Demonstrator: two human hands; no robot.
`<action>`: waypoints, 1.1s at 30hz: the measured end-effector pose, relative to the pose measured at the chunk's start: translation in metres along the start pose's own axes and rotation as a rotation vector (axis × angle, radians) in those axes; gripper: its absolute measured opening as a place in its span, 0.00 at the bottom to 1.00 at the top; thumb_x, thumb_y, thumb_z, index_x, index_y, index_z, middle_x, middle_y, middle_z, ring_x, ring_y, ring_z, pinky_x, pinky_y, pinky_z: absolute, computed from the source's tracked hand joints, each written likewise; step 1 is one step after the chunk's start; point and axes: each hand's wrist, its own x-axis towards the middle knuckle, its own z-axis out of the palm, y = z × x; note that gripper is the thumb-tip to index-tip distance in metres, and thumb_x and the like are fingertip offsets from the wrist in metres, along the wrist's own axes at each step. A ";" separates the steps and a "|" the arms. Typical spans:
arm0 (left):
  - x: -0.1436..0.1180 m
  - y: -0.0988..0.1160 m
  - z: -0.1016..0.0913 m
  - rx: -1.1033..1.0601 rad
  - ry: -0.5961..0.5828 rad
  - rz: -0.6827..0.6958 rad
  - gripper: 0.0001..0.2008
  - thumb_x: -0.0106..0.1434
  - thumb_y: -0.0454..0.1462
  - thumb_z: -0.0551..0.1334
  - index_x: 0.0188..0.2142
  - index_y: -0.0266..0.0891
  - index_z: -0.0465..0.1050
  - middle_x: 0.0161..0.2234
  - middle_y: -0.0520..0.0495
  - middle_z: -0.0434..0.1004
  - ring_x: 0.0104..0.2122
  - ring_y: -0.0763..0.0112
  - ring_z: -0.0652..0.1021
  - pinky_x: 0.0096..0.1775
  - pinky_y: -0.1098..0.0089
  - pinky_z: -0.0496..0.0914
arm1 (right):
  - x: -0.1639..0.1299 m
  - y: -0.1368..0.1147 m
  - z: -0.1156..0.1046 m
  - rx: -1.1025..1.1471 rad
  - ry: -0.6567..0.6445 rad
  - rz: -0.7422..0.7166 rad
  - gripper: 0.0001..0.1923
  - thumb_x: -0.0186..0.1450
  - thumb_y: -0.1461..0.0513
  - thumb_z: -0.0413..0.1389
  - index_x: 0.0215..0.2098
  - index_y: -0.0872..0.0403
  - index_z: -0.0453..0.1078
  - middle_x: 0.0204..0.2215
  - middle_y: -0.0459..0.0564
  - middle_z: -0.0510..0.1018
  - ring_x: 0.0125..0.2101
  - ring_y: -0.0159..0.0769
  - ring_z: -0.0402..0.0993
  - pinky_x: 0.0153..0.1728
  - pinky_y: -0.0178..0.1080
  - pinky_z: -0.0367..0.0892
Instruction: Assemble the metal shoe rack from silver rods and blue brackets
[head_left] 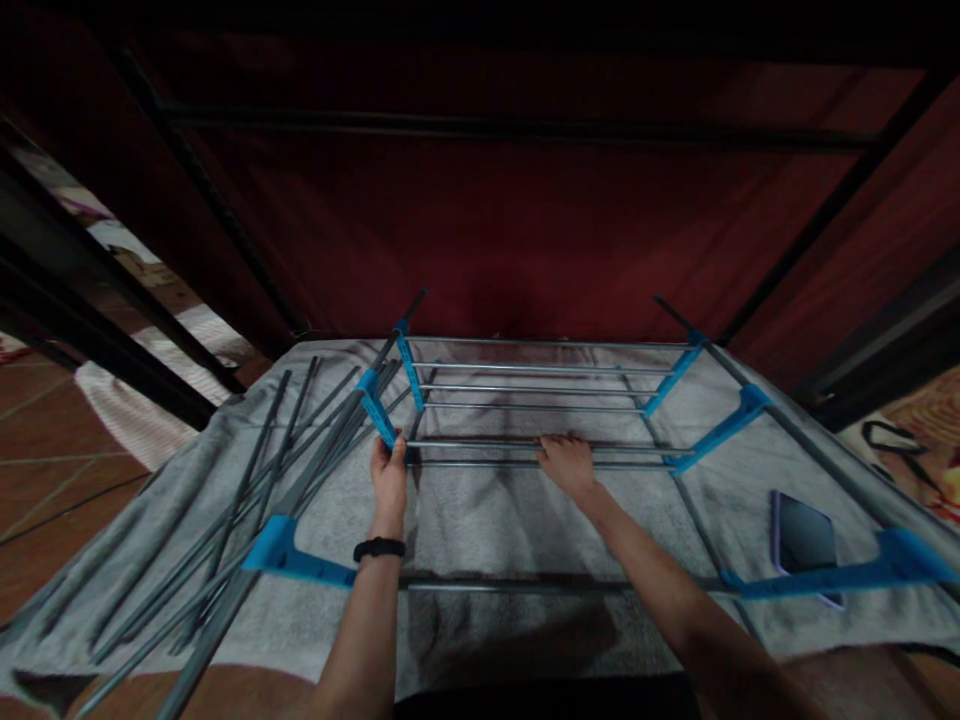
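Note:
A partly built rack of grey metal rods (540, 388) and blue plastic connectors lies over a grey towel (480, 520). My left hand (388, 470), with a black band on the wrist, grips the lower end of a blue connector (375, 408) on the rack's left side. My right hand (568, 462) rests fingers-down on the two nearest rods (622, 452) of the shelf, curled over them. Another blue connector (289, 555) sits close to my left forearm.
Several loose grey rods (247, 500) lie fanned across the towel at left. A phone (804, 540) lies face up at right beside a long blue bracket (825, 578). A dark red wall and black frame bars stand behind. Tiled floor shows at left.

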 end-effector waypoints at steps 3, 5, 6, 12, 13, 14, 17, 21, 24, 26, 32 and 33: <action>0.000 0.001 -0.001 0.001 -0.016 -0.008 0.14 0.57 0.44 0.67 0.41 0.41 0.76 0.40 0.48 0.78 0.41 0.67 0.76 0.49 0.67 0.69 | -0.003 0.002 0.001 0.022 0.063 -0.039 0.14 0.71 0.62 0.48 0.45 0.53 0.76 0.44 0.54 0.83 0.44 0.39 0.78 0.48 0.39 0.63; 0.000 0.003 -0.002 0.000 -0.021 -0.009 0.14 0.57 0.43 0.67 0.41 0.41 0.75 0.40 0.48 0.78 0.41 0.67 0.76 0.49 0.67 0.69 | -0.005 0.003 0.002 0.019 0.098 -0.073 0.13 0.71 0.62 0.48 0.42 0.54 0.75 0.43 0.54 0.82 0.45 0.40 0.76 0.49 0.40 0.61; 0.000 0.004 -0.002 0.001 -0.022 -0.008 0.14 0.57 0.43 0.68 0.41 0.41 0.75 0.40 0.48 0.78 0.41 0.67 0.76 0.49 0.67 0.69 | -0.006 0.004 0.002 0.015 0.115 -0.087 0.13 0.72 0.62 0.47 0.41 0.54 0.74 0.43 0.54 0.82 0.45 0.40 0.75 0.50 0.41 0.60; -0.001 0.008 -0.002 0.009 -0.034 -0.003 0.14 0.57 0.43 0.68 0.40 0.40 0.75 0.39 0.48 0.79 0.41 0.67 0.76 0.48 0.67 0.69 | -0.015 0.017 0.009 0.012 0.206 -0.073 0.12 0.71 0.64 0.47 0.41 0.54 0.73 0.40 0.53 0.80 0.44 0.41 0.71 0.50 0.42 0.54; -0.001 0.008 -0.002 0.009 -0.035 -0.001 0.14 0.57 0.43 0.68 0.40 0.40 0.76 0.39 0.48 0.79 0.41 0.67 0.76 0.49 0.66 0.69 | -0.017 0.022 0.010 0.013 0.216 -0.067 0.12 0.71 0.64 0.46 0.41 0.55 0.73 0.40 0.53 0.80 0.44 0.41 0.71 0.50 0.42 0.53; -0.001 0.008 -0.002 0.010 -0.036 0.001 0.14 0.57 0.43 0.68 0.41 0.40 0.76 0.39 0.47 0.79 0.42 0.66 0.77 0.49 0.66 0.69 | -0.019 0.027 0.011 0.012 0.225 -0.061 0.12 0.71 0.64 0.46 0.42 0.55 0.73 0.40 0.54 0.79 0.43 0.41 0.70 0.50 0.42 0.52; 0.000 0.006 -0.002 0.017 -0.034 0.008 0.14 0.57 0.43 0.68 0.41 0.40 0.76 0.39 0.47 0.79 0.42 0.66 0.77 0.50 0.65 0.69 | -0.024 0.043 0.015 0.007 0.256 -0.038 0.13 0.71 0.63 0.46 0.42 0.55 0.73 0.39 0.54 0.79 0.43 0.42 0.69 0.51 0.43 0.51; 0.000 0.005 -0.002 0.019 -0.025 0.008 0.15 0.57 0.44 0.68 0.42 0.39 0.76 0.39 0.47 0.79 0.41 0.67 0.77 0.49 0.66 0.69 | -0.032 0.064 0.019 0.008 0.294 0.027 0.12 0.70 0.62 0.47 0.43 0.55 0.73 0.39 0.53 0.79 0.43 0.43 0.68 0.52 0.44 0.49; 0.000 0.005 -0.002 0.028 -0.022 0.020 0.16 0.56 0.44 0.68 0.41 0.39 0.76 0.39 0.47 0.79 0.41 0.66 0.77 0.49 0.65 0.70 | -0.037 0.078 0.021 0.009 0.328 0.083 0.11 0.69 0.63 0.49 0.42 0.55 0.73 0.39 0.54 0.79 0.43 0.44 0.68 0.54 0.46 0.48; 0.000 0.005 -0.001 0.036 -0.018 0.025 0.16 0.55 0.45 0.68 0.40 0.40 0.75 0.39 0.47 0.79 0.41 0.66 0.77 0.48 0.65 0.70 | -0.040 0.087 0.022 0.000 0.346 0.113 0.11 0.68 0.63 0.49 0.41 0.55 0.73 0.39 0.55 0.79 0.44 0.45 0.68 0.55 0.47 0.47; 0.001 0.004 -0.001 0.043 -0.013 0.018 0.16 0.56 0.46 0.69 0.40 0.40 0.75 0.39 0.47 0.79 0.41 0.66 0.77 0.48 0.66 0.70 | -0.046 0.105 0.021 -0.056 0.333 0.160 0.12 0.68 0.64 0.48 0.41 0.55 0.73 0.39 0.55 0.80 0.43 0.45 0.69 0.53 0.46 0.49; 0.001 0.004 -0.001 0.045 -0.011 0.018 0.16 0.56 0.46 0.69 0.40 0.40 0.75 0.39 0.47 0.79 0.41 0.66 0.77 0.48 0.67 0.70 | -0.046 0.107 0.020 -0.059 0.320 0.156 0.11 0.68 0.64 0.48 0.41 0.55 0.73 0.39 0.55 0.80 0.43 0.45 0.69 0.51 0.46 0.50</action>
